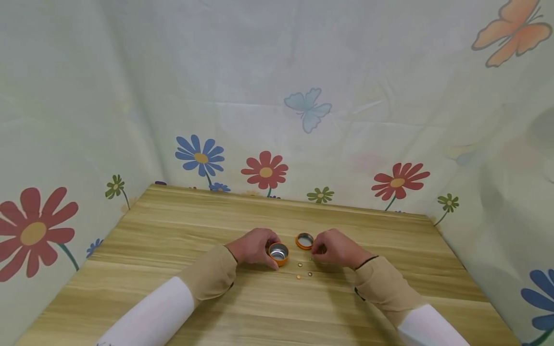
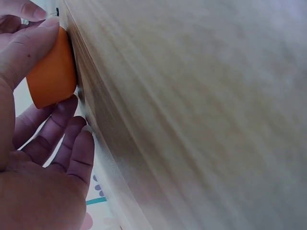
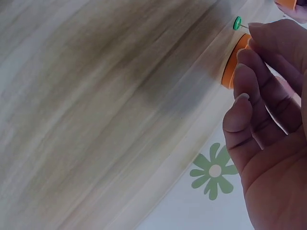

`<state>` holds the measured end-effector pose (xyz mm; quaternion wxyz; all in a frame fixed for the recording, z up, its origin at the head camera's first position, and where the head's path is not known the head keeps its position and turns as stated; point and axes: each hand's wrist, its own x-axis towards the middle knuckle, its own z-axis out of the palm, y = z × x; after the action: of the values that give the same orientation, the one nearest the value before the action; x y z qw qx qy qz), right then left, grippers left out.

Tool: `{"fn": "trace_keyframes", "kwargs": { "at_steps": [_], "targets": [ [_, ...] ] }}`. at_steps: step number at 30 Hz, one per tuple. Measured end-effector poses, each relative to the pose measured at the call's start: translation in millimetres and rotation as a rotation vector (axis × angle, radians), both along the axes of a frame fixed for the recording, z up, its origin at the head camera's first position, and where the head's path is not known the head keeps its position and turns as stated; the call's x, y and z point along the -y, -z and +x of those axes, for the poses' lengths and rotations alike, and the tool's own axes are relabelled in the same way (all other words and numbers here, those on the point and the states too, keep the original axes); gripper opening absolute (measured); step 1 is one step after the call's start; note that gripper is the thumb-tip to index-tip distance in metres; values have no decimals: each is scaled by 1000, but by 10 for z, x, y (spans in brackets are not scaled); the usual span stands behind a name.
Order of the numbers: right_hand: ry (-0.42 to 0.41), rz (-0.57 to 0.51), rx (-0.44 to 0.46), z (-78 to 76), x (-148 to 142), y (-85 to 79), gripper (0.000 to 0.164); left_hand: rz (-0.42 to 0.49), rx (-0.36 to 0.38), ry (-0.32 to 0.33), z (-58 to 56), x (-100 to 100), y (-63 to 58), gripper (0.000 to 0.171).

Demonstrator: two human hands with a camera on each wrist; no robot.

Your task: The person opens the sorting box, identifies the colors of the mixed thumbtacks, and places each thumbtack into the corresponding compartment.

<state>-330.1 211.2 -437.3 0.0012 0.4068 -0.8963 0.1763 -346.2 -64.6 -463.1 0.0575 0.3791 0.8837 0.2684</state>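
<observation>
My left hand [image 1: 255, 247] grips a small round orange tin [image 1: 278, 253] from its left side, thumb and fingers curved round the wall. The tin stands upright with its shiny metal inside showing. Over on the right, my right hand [image 1: 336, 247] has thumb and forefinger together at the pin of a green thumbtack [image 3: 237, 23]. Its flat head lies toward the table and its pin points up between the fingertips. The other right fingers are loosely curled. An orange-rimmed lid [image 1: 305, 241] lies inside-up just left of the right hand.
Between the hands, nearer me, lie an orange tack [image 1: 298, 277] and two darker little ones, one of them a dark tack [image 1: 309, 274]. All rest on the wood-grain table [image 1: 207, 216]. A pale curtain [image 1: 242, 96] printed with flowers and butterflies surrounds the back and sides.
</observation>
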Motion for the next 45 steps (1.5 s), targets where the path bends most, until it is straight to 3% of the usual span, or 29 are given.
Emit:
{"fn": "trace_keyframes", "kwargs": {
  "at_steps": [15, 26, 45],
  "targets": [
    [-77, 83, -15, -84, 95, -20, 12, -19, 9, -6, -27, -15, 3, 47],
    [-6, 172, 32, -90, 140, -19, 11, -14, -3, -3, -45, -15, 49, 47],
    [28, 216, 4, -105, 142, 10, 10, 5, -7, 2, -76, -2, 86, 48]
  ]
}}
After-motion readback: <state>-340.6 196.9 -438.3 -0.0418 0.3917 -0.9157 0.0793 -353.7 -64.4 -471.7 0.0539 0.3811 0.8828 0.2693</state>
